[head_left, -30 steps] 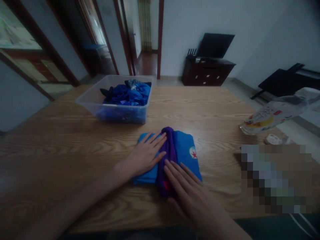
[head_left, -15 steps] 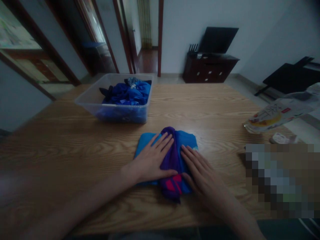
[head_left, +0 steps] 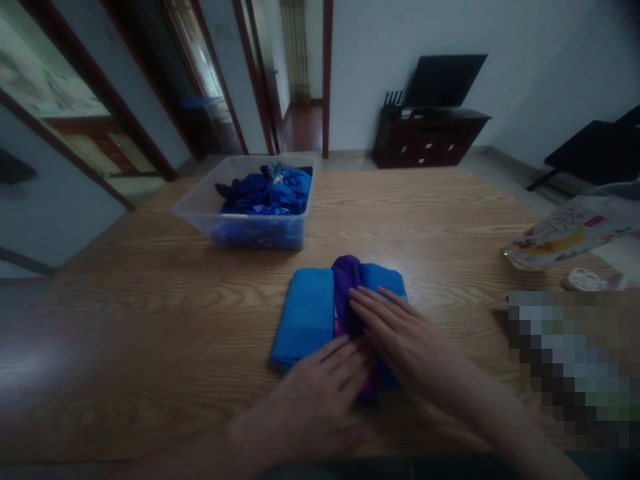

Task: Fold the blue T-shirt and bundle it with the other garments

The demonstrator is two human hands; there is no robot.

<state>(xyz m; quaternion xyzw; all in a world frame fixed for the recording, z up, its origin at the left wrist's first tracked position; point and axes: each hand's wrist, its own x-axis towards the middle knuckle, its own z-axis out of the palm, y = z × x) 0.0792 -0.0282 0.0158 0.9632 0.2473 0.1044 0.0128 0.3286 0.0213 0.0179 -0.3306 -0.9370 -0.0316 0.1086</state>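
Note:
A folded blue garment (head_left: 307, 307) lies flat on the wooden table, with a purple strip of cloth (head_left: 346, 273) running down its middle. The strip carries some pink-red near its lower end, most of which is hidden by my hands. My left hand (head_left: 323, 383) rests over the lower part of the purple strip at the near edge, fingers stretched out. Across the right half of the garment lies my right hand (head_left: 400, 333), its fingers extended flat onto the purple strip. The fingertips of both hands are close together.
A clear plastic bin (head_left: 240, 230) holding crumpled blue clothes (head_left: 273, 193) stands at the back left of the table (head_left: 150, 300). On the right are a printed plastic bag (head_left: 565, 237), a small white object (head_left: 583, 279) and a pixelated patch. A dark cabinet (head_left: 430, 140) stands beyond.
My left hand has slid down from the garment's upper left to its near edge, uncovering the blue left half. My right hand has shifted inward onto the purple strip. The view has turned slightly left.

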